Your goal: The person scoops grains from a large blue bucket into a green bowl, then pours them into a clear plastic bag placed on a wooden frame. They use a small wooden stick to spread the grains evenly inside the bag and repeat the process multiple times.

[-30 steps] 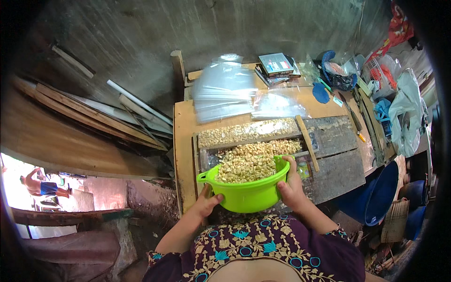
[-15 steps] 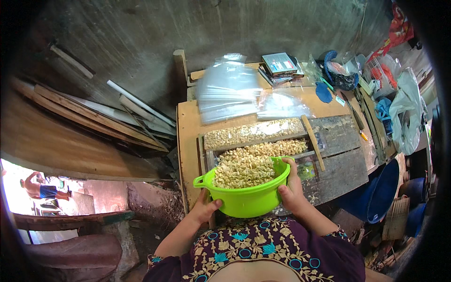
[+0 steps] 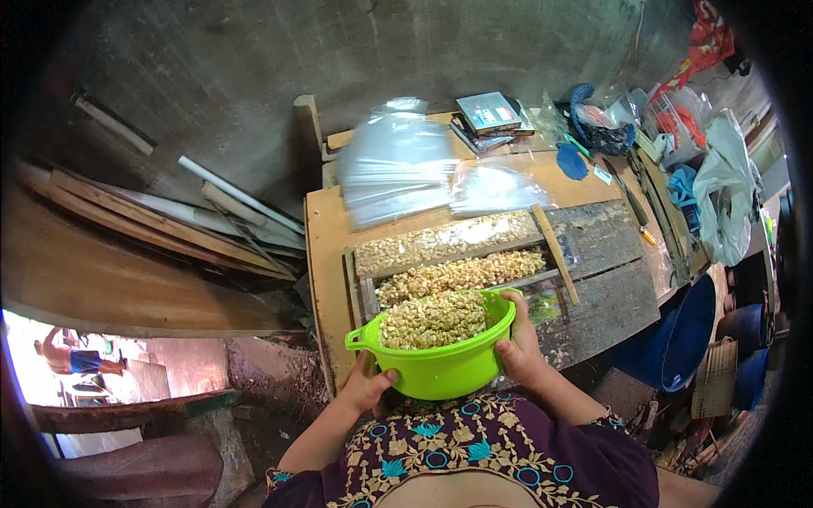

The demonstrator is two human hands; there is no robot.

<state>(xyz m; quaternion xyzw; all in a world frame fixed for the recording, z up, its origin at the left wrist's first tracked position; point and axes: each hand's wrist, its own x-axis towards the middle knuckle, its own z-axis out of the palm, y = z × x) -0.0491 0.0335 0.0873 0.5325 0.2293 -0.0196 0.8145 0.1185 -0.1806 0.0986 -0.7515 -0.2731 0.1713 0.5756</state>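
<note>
Between both hands I hold a bright green plastic basin point(image 3: 445, 372), close to my chest. Pale yellowish bean-like pieces point(image 3: 432, 320) lie heaped in it. My left hand point(image 3: 367, 387) grips its left side below the loop handle. My right hand point(image 3: 521, 345) wraps its right rim, thumb on the outer wall. Just beyond the basin is a wooden frame point(image 3: 354, 275) with two long rows. In its far row, similar pieces point(image 3: 449, 240) lie flat under clear film; loose pieces point(image 3: 461, 274) heap in the nearer row, partly behind the basin.
A wooden stick point(image 3: 555, 254) lies across the frame's right end, beside dark boards point(image 3: 605, 292). Clear plastic bags point(image 3: 398, 165) and a box point(image 3: 489, 113) are at the table's back. A blue tub point(image 3: 677, 339) stands right. Far left, another person point(image 3: 72, 356) is outside.
The basin has come slightly nearer my body, away from the frame, uncovering more of the nearer row. Both hands keep their hold. The whole view has shifted a little.
</note>
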